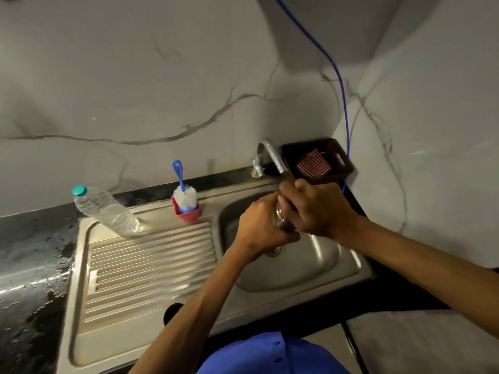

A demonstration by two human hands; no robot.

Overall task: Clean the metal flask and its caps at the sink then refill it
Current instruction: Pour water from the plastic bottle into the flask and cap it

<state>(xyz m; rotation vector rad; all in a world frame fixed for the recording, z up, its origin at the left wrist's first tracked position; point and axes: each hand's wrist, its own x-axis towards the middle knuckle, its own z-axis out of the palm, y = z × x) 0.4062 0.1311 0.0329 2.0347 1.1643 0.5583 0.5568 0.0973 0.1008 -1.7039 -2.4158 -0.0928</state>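
Grip: metal flask [280, 213] clasped between both hands over the basin, just under the tap's mouth; only a narrow shiny strip of it visible between the fingers
Left hand [260, 225]: curled round the flask from the left, fingers wrapped beneath it, knuckles up
Right hand [321, 209]: closed over the flask from the right and above, thumb side toward the tap
Caps: not discernible; hidden by the hands or too blurred to tell
Tap [271, 157]: curved metal spout arching down to just above the grip, its end touching or nearly touching the right hand's fingers
Sink [302, 276]: steel basin directly below the grip, drain just under the left wrist
Drainboard [151, 265]: ribbed steel surface to the left of the grip
Brush [182, 190]: blue handle, white bristles, standing bristles-down in a red holder [189, 214], left of the grip at the back of the drainboard
Plastic bottle [104, 209]: clear, teal cap, upright, farther left than the brush
Basket [318, 160]: dark, behind and right of the grip, beside the tap, a red checked cloth [313, 164] inside
Blue cord [340, 82]: hanging down the wall corner behind the basket
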